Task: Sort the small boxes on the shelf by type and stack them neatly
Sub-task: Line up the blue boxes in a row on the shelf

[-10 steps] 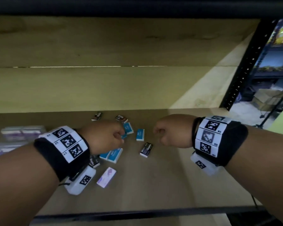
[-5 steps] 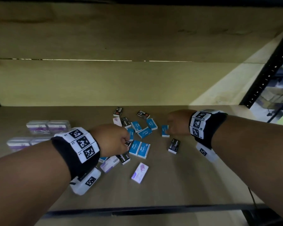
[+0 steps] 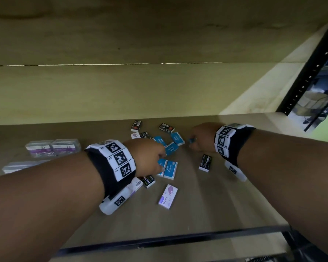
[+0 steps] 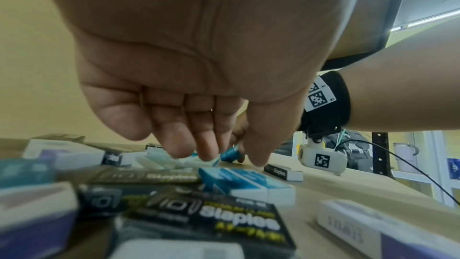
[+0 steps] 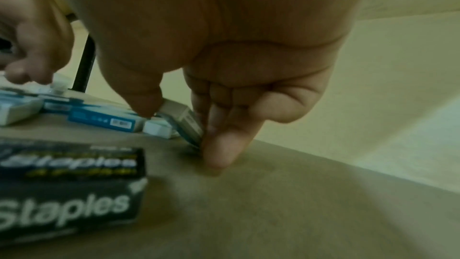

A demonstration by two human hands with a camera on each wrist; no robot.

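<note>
right hand pinches blue box | head view hides grip

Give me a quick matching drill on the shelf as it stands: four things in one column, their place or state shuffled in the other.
Things:
1. right hand
2. lilac box
3. black Staples box
4. clear cases

Place or state:
A. side by side at the far left of the shelf
B. pinching a blue box tilted on its edge
C. alone, nearest the front edge
D. lying label up, to the right of the heap

Pairs: 1-B, 2-C, 3-D, 4-A
</note>
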